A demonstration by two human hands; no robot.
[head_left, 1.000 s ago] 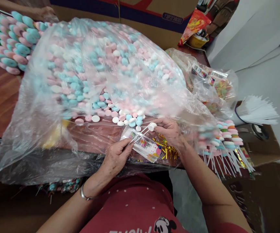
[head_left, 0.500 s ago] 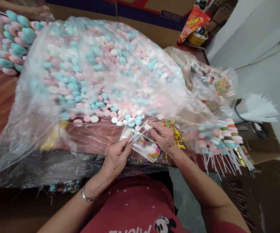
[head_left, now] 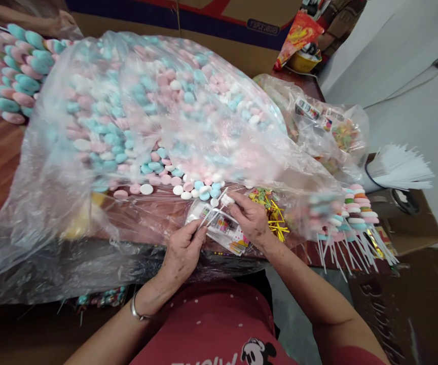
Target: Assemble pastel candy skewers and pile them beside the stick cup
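Note:
Two thin white sticks (head_left: 214,213) are pinched in my left hand (head_left: 184,249), slanting up and to the right. My right hand (head_left: 252,219) closes its thumb and fingers on a white candy (head_left: 227,199) at the upper end of one stick. Whether the stick passes through the candy is too small to tell. Beneath both hands lie clear printed packets (head_left: 224,232). Just beyond them, loose pink, blue and white round candies (head_left: 204,191) spill from a large clear plastic bag (head_left: 158,111).
Gold twist ties (head_left: 278,223) lie right of my right hand. Sticks threaded with candies (head_left: 358,210) rest at the right edge, before a holder of white sticks (head_left: 401,167). More threaded candies (head_left: 17,76) are stacked at left, near another person's hand (head_left: 65,21). A cardboard box (head_left: 219,43) stands behind.
The view has shifted slightly. Both hands keep their holds on the sticks and the white candy, with little movement between them.

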